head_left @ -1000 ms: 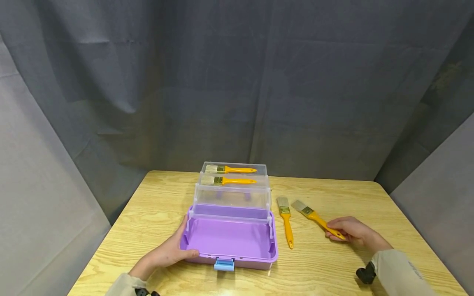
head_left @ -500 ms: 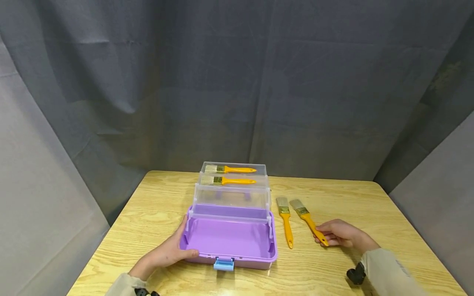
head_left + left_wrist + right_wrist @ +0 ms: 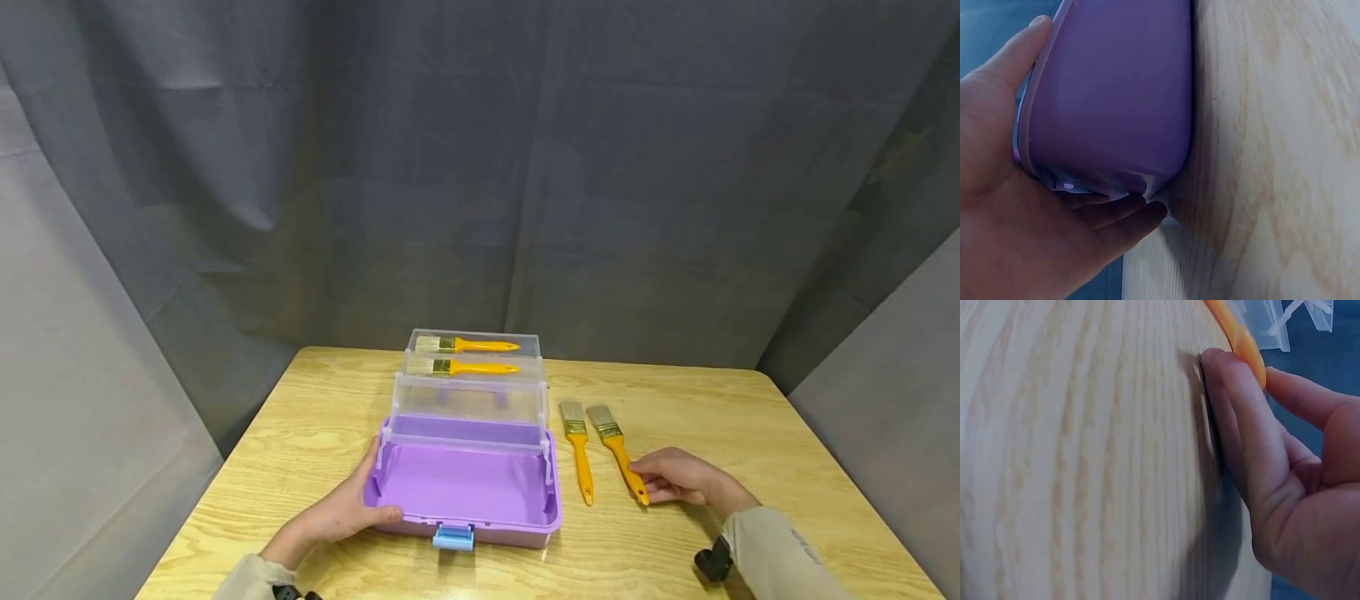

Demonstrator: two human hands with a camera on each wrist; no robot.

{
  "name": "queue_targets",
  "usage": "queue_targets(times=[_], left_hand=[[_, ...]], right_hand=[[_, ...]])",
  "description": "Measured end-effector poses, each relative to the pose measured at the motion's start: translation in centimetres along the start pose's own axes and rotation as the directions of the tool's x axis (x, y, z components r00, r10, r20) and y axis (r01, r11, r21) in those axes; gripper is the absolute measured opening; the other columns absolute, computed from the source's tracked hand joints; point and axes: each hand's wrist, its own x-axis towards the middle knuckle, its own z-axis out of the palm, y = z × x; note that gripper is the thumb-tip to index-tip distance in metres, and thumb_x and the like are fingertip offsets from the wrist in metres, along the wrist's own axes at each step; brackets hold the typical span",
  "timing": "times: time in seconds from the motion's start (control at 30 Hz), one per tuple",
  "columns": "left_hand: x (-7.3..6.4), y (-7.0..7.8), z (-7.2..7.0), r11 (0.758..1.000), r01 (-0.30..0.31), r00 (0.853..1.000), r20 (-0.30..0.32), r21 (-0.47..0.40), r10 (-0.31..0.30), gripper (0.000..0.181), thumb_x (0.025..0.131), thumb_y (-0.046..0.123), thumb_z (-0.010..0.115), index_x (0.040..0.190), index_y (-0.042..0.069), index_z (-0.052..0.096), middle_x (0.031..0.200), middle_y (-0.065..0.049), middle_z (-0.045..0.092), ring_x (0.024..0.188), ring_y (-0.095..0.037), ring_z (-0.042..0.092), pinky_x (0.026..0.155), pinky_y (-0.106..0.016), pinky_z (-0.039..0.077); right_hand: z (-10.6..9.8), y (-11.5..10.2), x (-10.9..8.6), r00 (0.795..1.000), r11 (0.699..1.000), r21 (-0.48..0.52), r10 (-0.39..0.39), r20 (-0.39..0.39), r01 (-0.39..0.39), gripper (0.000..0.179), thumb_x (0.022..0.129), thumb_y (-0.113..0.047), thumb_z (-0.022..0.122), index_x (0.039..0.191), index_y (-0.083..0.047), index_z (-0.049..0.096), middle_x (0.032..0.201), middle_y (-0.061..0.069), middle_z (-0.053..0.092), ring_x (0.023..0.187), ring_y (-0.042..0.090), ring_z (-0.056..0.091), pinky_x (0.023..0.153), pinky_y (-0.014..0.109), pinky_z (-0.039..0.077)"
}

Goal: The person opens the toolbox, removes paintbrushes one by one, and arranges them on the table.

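A purple toolbox (image 3: 517, 530) stands with its clear tiers raised at the back. My left hand (image 3: 341, 506) holds its front left corner, thumb at the front rim and fingers along the side; the left wrist view shows the fingertips low against the box wall (image 3: 1116, 81). With thumb and fingers, my right hand (image 3: 686, 477) pinches a yellow-handled paintbrush (image 3: 617, 442) near the handle's end, bristles pointing away. In the right wrist view the handle (image 3: 1247, 353) sits between thumb and fingertips, close over the table. Left of it lies a second paintbrush (image 3: 580, 454), nearly parallel.
Two more paintbrushes, an upper one (image 3: 476, 343) and a lower one (image 3: 472, 367), lie crosswise in the clear trays (image 3: 487, 400). A blue latch (image 3: 453, 537) hangs at the toolbox front. Grey curtains (image 3: 420, 183) surround the wooden table (image 3: 300, 425).
My right hand has moved left with its paintbrush, whose handle end swung toward the other brush, so it lies more nearly parallel. The left hand and toolbox have stayed put.
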Motion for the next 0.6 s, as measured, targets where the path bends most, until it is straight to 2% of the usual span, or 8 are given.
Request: queue_targets(times=[0.1, 0.3, 0.43, 0.5, 0.6], left_hand=[[-0.1, 0.1, 0.0, 0.999, 0.029, 1.000, -0.001, 0.018, -0.029, 0.117, 0.081, 0.026, 0.075, 0.148, 0.012, -0.020, 0.153, -0.021, -0.019, 0.139, -0.040, -0.008, 0.109, -0.056, 0.002], [-0.1, 0.1, 0.0, 0.999, 0.030, 1.000, -0.006, 0.021, -0.030, 0.117, 0.081, 0.025, 0.076, 0.149, 0.013, -0.019, 0.153, -0.021, -0.018, 0.139, -0.039, -0.007, 0.109, -0.056, 0.002], [-0.2, 0.1, 0.0, 0.999, 0.027, 1.000, -0.004, 0.016, -0.027, 0.118, 0.081, 0.025, 0.076, 0.149, 0.014, -0.019, 0.153, -0.020, -0.019, 0.139, -0.040, -0.007, 0.109, -0.056, 0.002], [-0.2, 0.1, 0.0, 0.999, 0.029, 1.000, -0.003, 0.016, -0.029, 0.117, 0.081, 0.025, 0.076, 0.149, 0.014, -0.019, 0.153, -0.020, -0.019, 0.139, -0.039, -0.007, 0.109, -0.056, 0.002], [-0.2, 0.1, 0.0, 0.999, 0.029, 1.000, -0.004, 0.021, -0.029, 0.117, 0.081, 0.026, 0.076, 0.149, 0.014, -0.019, 0.153, -0.020, -0.019, 0.139, -0.040, -0.007, 0.109, -0.057, 0.002]], right_hand=[[0.4, -0.1, 0.0, 0.998, 0.998, -0.059, -0.013, -0.057, 0.010, 0.029, 0.093, -0.018, 0.059, 0.104, 0.009, 0.063, 0.073, 0.007, 0.065, 0.064, 0.014, 0.067, 0.064, 0.030, 0.057], [1.3, -0.7, -0.1, 0.982, 0.973, -0.230, -0.067, -0.177, 0.025, 0.026, 0.090, -0.018, 0.064, 0.089, 0.008, 0.066, 0.065, 0.008, 0.064, 0.054, 0.013, 0.063, 0.054, 0.030, 0.056], [2.1, -2.3, -0.1, 0.953, 0.924, -0.378, -0.155, -0.261, 0.046, 0.025, 0.090, -0.016, 0.064, 0.082, 0.007, 0.067, 0.061, 0.010, 0.064, 0.051, 0.016, 0.062, 0.051, 0.031, 0.055], [2.5, -3.5, 0.0, 0.931, 0.893, -0.439, -0.236, -0.278, 0.096, 0.023, 0.090, -0.015, 0.064, 0.085, 0.008, 0.068, 0.065, 0.012, 0.065, 0.056, 0.021, 0.063, 0.055, 0.035, 0.056], [3.0, -5.9, 0.6, 0.902, 0.864, -0.462, -0.347, -0.257, 0.200, 0.025, 0.092, -0.016, 0.062, 0.096, 0.009, 0.067, 0.075, 0.015, 0.067, 0.068, 0.028, 0.066, 0.063, 0.040, 0.057]])
